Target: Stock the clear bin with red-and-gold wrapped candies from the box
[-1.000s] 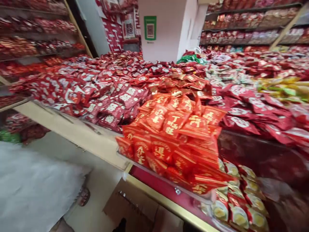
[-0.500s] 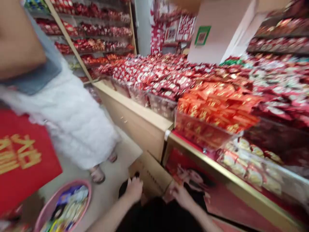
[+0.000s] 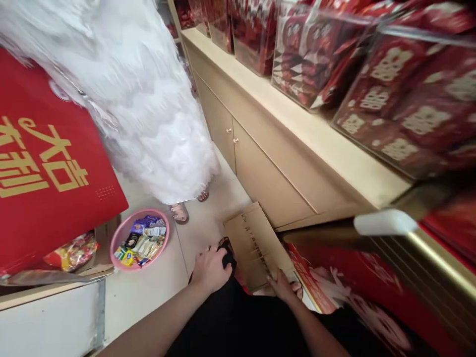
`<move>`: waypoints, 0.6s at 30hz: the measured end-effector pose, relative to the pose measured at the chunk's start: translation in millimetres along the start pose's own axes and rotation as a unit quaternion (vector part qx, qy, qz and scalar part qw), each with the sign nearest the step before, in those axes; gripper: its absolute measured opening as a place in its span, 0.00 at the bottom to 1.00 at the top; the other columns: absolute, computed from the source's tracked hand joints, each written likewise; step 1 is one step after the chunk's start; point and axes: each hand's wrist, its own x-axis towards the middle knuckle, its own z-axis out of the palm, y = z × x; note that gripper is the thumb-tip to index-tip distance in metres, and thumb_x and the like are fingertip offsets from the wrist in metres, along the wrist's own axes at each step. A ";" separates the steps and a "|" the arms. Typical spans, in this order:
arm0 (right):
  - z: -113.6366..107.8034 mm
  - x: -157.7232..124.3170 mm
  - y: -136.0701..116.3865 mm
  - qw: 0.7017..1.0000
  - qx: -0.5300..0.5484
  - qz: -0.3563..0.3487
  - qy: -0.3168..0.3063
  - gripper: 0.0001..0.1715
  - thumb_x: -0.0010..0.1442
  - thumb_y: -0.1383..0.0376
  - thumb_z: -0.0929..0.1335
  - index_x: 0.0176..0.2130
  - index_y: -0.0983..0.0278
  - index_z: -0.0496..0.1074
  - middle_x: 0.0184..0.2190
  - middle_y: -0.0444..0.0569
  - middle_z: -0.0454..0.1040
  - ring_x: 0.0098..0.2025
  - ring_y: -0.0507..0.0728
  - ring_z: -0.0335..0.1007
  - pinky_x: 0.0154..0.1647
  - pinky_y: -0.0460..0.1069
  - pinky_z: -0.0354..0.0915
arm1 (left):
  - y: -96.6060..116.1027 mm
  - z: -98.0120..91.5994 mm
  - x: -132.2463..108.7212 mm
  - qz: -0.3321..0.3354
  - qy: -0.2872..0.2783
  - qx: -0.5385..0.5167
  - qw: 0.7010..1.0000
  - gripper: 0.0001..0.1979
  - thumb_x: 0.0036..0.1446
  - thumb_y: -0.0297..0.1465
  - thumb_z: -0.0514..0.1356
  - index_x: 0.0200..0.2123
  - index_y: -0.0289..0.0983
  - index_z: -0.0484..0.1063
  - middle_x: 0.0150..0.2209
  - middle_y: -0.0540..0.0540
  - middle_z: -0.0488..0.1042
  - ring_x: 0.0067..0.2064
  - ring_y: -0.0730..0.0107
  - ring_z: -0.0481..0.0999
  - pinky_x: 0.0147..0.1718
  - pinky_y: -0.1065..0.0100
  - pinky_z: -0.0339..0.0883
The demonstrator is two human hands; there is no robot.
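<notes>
A brown cardboard box [image 3: 253, 243] with dark print stands on the floor in front of my knees, at the foot of the cabinet. My right hand [image 3: 284, 286] is at its near right edge, fingers closed on the cardboard. My left hand [image 3: 211, 268] rests over my black-clothed left knee, its thumb and fingers apart, left of the box. Beside the left hand's fingertips shows something dark and patterned that I cannot make out. The inside of the box is hidden from me.
A person in a white fluffy skirt [image 3: 148, 109] stands ahead on the left. A pink basin [image 3: 168, 233] of small packets sits on the floor near a large red box [image 3: 74, 148]. On the right runs a wooden cabinet [image 3: 267, 173] topped with clear bins [image 3: 297, 64] of red packets.
My view has tilted down and closer to the floor and cabinet. My left hand has settled over the knee. My right hand stays at the cardboard box's edge.
</notes>
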 end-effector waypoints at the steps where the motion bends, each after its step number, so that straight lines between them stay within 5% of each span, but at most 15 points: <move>1: 4.8 11.1 0.3 1.000 0.001 0.010 0.001 0.29 0.54 0.62 0.64 0.52 0.75 0.59 0.55 0.65 0.59 0.58 0.62 0.51 0.57 0.56 0.50 | -2.9 -1.9 5.1 0.000 -0.010 -0.002 1.000 0.15 0.50 0.40 0.51 0.40 0.44 0.68 0.44 0.45 0.69 0.46 0.56 0.65 0.40 0.58 0.59; 5: 25.0 43.9 -7.9 0.999 0.017 0.037 -0.016 0.29 0.59 0.58 0.55 0.53 0.75 0.60 0.53 0.64 0.62 0.56 0.62 0.56 0.54 0.55 0.55 | -14.5 -2.8 33.2 -0.008 -0.062 0.007 0.998 0.13 0.49 0.39 0.51 0.35 0.42 0.70 0.38 0.44 0.72 0.42 0.55 0.68 0.39 0.56 0.59; 8: 45.9 50.8 -21.5 0.998 0.032 0.035 -0.039 0.28 0.60 0.59 0.51 0.47 0.70 0.67 0.45 0.57 0.72 0.48 0.59 0.67 0.47 0.52 0.62 | -7.3 13.6 72.9 0.015 -0.106 0.016 0.994 0.19 0.46 0.35 0.54 0.44 0.39 0.68 0.41 0.38 0.72 0.44 0.49 0.68 0.41 0.50 0.57; 10: 57.1 53.2 -28.4 0.998 0.031 0.038 -0.026 0.27 0.60 0.59 0.51 0.47 0.71 0.66 0.44 0.58 0.71 0.48 0.60 0.67 0.49 0.52 0.60 | 10.5 35.7 107.4 0.064 -0.135 0.010 0.989 0.27 0.45 0.32 0.56 0.52 0.39 0.61 0.52 0.36 0.64 0.51 0.47 0.64 0.45 0.50 0.55; 14: 56.9 69.9 -23.5 0.998 0.023 0.055 0.034 0.33 0.59 0.60 0.52 0.56 0.80 0.50 0.58 0.67 0.52 0.60 0.64 0.46 0.58 0.55 0.45 | 65.0 94.2 168.7 0.167 -0.197 -0.019 0.966 0.25 0.53 0.33 0.53 0.55 0.38 0.56 0.62 0.41 0.50 0.62 0.52 0.43 0.55 0.49 0.43; 16: 51.2 80.1 -13.8 0.998 0.033 0.049 0.011 0.32 0.60 0.60 0.50 0.56 0.78 0.53 0.56 0.65 0.56 0.59 0.63 0.50 0.57 0.53 0.49 | 86.0 120.3 186.7 0.193 -0.225 -0.028 0.955 0.24 0.55 0.37 0.52 0.55 0.39 0.57 0.62 0.44 0.50 0.63 0.56 0.39 0.58 0.49 0.34; 18: 51.3 84.9 -5.4 0.998 0.046 0.038 -0.032 0.30 0.61 0.59 0.48 0.50 0.74 0.63 0.49 0.61 0.67 0.53 0.61 0.61 0.52 0.50 0.56 | 93.1 139.3 196.6 0.179 -0.263 -0.028 0.948 0.21 0.55 0.39 0.53 0.51 0.38 0.62 0.58 0.44 0.57 0.61 0.56 0.47 0.57 0.47 0.36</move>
